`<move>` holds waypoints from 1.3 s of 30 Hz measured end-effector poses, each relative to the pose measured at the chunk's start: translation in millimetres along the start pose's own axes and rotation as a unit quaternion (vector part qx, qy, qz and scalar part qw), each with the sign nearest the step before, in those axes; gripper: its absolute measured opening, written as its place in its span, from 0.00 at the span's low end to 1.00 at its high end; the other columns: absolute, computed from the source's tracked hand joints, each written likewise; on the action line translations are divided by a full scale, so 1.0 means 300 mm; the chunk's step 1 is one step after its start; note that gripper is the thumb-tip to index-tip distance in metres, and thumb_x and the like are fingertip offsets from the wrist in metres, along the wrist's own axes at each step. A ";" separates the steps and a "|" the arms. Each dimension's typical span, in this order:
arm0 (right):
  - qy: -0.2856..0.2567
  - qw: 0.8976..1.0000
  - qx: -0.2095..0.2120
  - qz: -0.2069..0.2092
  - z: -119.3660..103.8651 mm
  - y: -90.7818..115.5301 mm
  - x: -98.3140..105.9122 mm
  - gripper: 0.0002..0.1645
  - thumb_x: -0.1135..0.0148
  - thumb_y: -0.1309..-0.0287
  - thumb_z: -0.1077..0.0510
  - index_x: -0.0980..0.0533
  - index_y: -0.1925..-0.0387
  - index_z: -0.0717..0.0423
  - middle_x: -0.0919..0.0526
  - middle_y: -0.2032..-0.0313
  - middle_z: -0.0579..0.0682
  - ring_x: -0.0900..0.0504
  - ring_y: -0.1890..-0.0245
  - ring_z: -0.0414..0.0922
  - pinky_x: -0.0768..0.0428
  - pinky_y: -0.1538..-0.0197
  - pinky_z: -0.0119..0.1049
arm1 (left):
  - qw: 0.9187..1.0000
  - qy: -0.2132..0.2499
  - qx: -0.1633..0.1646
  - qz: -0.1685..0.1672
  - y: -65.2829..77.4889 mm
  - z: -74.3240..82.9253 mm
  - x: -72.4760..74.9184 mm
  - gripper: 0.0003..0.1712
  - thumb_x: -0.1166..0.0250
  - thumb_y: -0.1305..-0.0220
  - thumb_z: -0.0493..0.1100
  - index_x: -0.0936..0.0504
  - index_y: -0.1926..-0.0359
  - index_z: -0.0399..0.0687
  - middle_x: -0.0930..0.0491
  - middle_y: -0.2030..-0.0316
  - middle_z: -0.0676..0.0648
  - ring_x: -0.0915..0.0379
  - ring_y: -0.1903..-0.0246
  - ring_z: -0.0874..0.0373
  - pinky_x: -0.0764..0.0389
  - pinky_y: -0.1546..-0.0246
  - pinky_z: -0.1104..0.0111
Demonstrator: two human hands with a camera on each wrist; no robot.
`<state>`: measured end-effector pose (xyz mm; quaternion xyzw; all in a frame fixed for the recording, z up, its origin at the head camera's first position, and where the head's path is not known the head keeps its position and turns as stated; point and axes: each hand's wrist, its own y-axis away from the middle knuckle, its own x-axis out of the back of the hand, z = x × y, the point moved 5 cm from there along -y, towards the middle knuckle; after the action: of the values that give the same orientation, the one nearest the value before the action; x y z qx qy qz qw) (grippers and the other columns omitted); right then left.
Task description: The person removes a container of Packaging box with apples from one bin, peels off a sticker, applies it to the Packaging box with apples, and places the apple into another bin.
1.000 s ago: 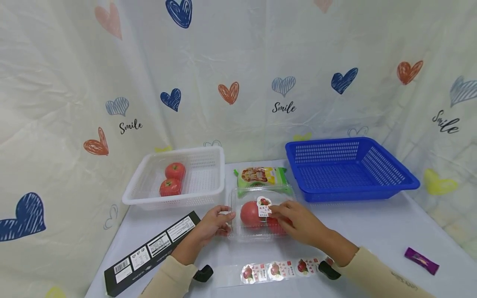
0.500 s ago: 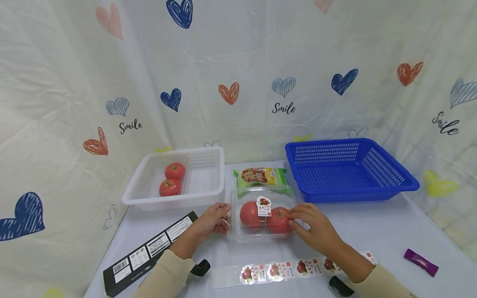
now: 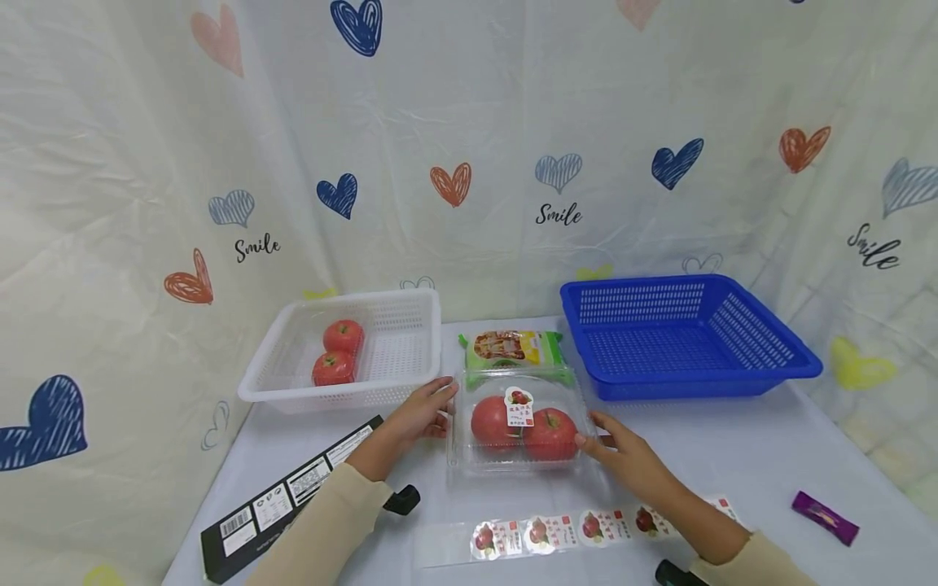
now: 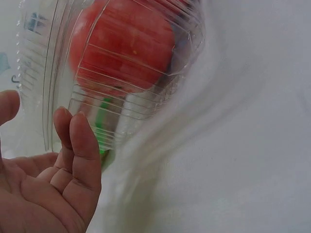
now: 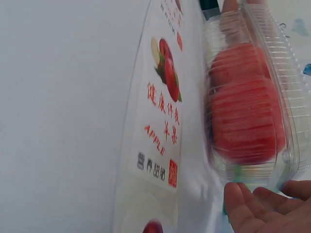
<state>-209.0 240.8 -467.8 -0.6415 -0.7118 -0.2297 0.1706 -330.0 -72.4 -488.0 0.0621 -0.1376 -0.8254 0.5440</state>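
Note:
A clear plastic clamshell box [image 3: 476,464] with two red apples [image 3: 550,435] inside lies on the table in front of me. A white apple sticker [image 3: 519,407] sits on its lid. My left hand [image 3: 418,413] is at the box's left side, fingertips right at its edge; in the left wrist view its thumb [image 4: 8,107] stands apart from the fingers. My right hand [image 3: 623,457] is at the right side, fingers extended along the edge and thumb near the front corner. In the right wrist view its fingertips [image 5: 234,190] meet the end of the box.
A strip of apple stickers [image 3: 550,533] lies in front of the box. Behind it is a green snack packet [image 3: 513,346]. A white basket [image 3: 399,395] holding apples stands back left, a blue basket [image 3: 703,378] back right. A black carton [image 3: 293,496] and purple packet [image 3: 826,518] flank the work.
My right hand has left the sticker on the lid and moved right and down to the box's right side. My left hand has moved slightly up along the left edge.

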 end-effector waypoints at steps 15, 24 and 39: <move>-0.073 0.997 -0.012 -0.030 -0.003 0.034 -0.020 0.48 0.44 0.32 0.45 0.54 0.27 0.68 0.45 0.31 0.71 0.18 0.56 0.54 0.23 0.46 0.52 | 1.000 0.015 0.003 0.009 0.018 0.014 0.015 0.39 0.43 0.31 0.61 0.41 0.26 0.51 0.27 0.66 0.46 0.29 0.77 0.59 0.20 0.74 0.68; -0.128 0.991 0.004 -0.036 -0.030 0.043 -0.013 0.46 0.39 0.35 0.51 0.50 0.29 0.72 0.43 0.33 0.73 0.22 0.47 0.60 0.19 0.52 0.44 | 0.997 0.072 -0.004 -0.006 0.055 0.006 0.017 0.33 0.44 0.29 0.57 0.40 0.31 0.48 0.28 0.69 0.47 0.28 0.78 0.59 0.21 0.76 0.69; -0.139 0.989 -0.027 -0.042 -0.038 0.033 0.031 0.46 0.35 0.38 0.49 0.43 0.29 0.67 0.36 0.33 0.66 0.24 0.44 0.55 0.20 0.53 0.46 | 0.997 0.059 0.002 -0.047 0.129 0.004 0.014 0.39 0.41 0.31 0.57 0.46 0.28 0.47 0.26 0.70 0.44 0.21 0.76 0.56 0.16 0.71 0.64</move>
<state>-200.9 243.1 -452.3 -0.6409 -0.7487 -0.1642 0.0426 -297.9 -90.2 -475.2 0.1182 -0.1039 -0.8445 0.5119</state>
